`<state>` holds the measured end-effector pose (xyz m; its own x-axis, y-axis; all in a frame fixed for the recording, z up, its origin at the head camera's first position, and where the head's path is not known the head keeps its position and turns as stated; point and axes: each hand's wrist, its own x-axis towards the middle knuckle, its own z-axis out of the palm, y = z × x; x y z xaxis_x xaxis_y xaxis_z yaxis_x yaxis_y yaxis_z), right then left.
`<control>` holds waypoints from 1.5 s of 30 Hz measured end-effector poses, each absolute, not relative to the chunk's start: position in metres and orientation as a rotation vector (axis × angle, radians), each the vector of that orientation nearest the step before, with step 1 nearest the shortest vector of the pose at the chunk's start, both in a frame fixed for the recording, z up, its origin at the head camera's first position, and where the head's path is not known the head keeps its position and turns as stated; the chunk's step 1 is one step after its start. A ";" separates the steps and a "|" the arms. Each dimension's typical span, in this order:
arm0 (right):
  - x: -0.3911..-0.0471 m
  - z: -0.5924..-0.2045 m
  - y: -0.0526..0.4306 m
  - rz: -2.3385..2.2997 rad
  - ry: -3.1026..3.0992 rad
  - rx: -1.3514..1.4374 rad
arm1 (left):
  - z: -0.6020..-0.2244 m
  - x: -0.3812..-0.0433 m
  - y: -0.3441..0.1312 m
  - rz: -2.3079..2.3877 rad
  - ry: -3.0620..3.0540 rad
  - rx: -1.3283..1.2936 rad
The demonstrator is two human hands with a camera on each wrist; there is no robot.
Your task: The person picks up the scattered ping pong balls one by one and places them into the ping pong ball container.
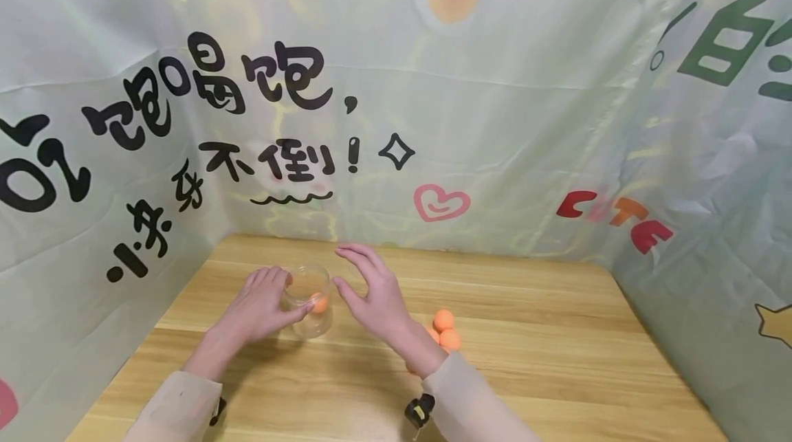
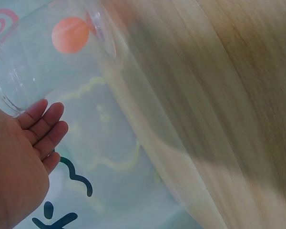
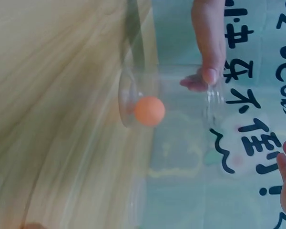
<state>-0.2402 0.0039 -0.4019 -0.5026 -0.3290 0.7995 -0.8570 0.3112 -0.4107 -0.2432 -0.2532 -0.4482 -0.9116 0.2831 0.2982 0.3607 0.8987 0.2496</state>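
My left hand (image 1: 262, 301) holds a clear jar (image 1: 307, 328) near its rim, thumb on the near side and fingers at the left. The jar stands upright on the table. An orange ball (image 3: 149, 111) is inside, low down and seemingly just above the bottom in the right wrist view; the left wrist view shows this ball (image 2: 70, 35) through the wall too. My right hand (image 1: 377, 294) is raised at the jar's right side, fingers extended and holding nothing. Several more orange balls (image 1: 443, 320) lie together on the table, partly hidden behind my right wrist.
The wooden table (image 1: 532, 359) runs back to a printed cloth wall (image 1: 520, 133) with black lettering. Cloth also closes the left and right sides. Black devices (image 1: 420, 410) sit at the sleeve cuffs.
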 end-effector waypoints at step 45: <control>-0.233 -0.418 0.122 1.097 -2.023 0.796 | -0.452 -0.242 -0.254 -0.430 -2.798 -0.485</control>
